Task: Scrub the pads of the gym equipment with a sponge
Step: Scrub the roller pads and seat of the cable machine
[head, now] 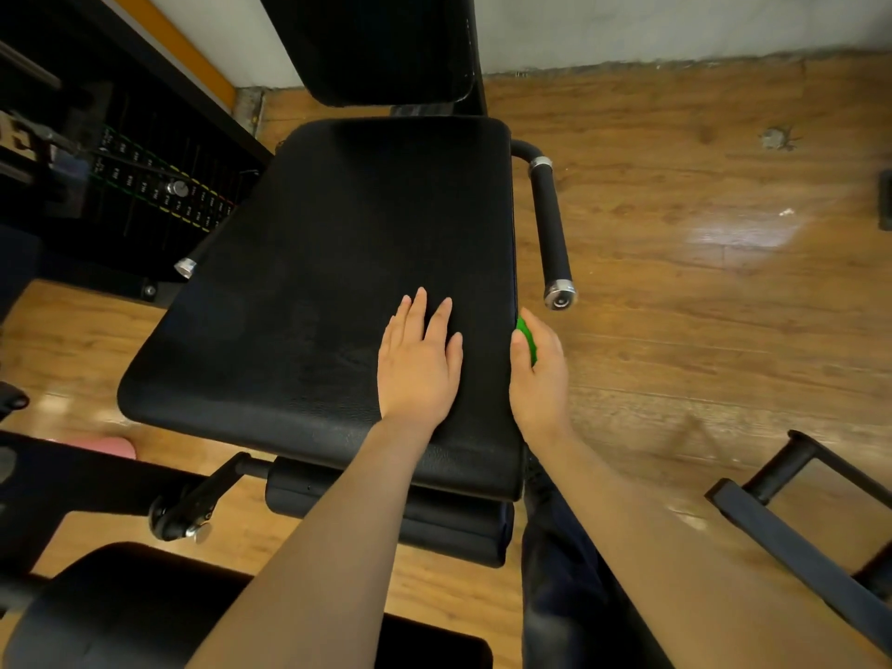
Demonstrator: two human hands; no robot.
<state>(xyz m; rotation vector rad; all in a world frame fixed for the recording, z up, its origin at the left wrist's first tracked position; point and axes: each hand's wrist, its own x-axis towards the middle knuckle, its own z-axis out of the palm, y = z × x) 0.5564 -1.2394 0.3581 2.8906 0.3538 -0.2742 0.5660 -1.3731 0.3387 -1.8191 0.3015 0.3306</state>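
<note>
Left hand (pixel 419 359) flat, palm down, fingers straight, resting on near right part of black seat pad (pixel 309 292). Right hand (pixel 539 374) just right of it, at pad's right edge, fingers curled round green sponge (pixel 527 336), which sits against that edge and is mostly hidden by the hand. Both forearms reach in from near side, close to parallel. Back pad (pixel 381 45) stands at far end. Black handle (pixel 552 229) right of seat, over wood floor (pixel 700 292).

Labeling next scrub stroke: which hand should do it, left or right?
Right. The right hand already grips the green sponge against the seat pad's right edge; the left hand lies flat on top, holding nothing.
</note>
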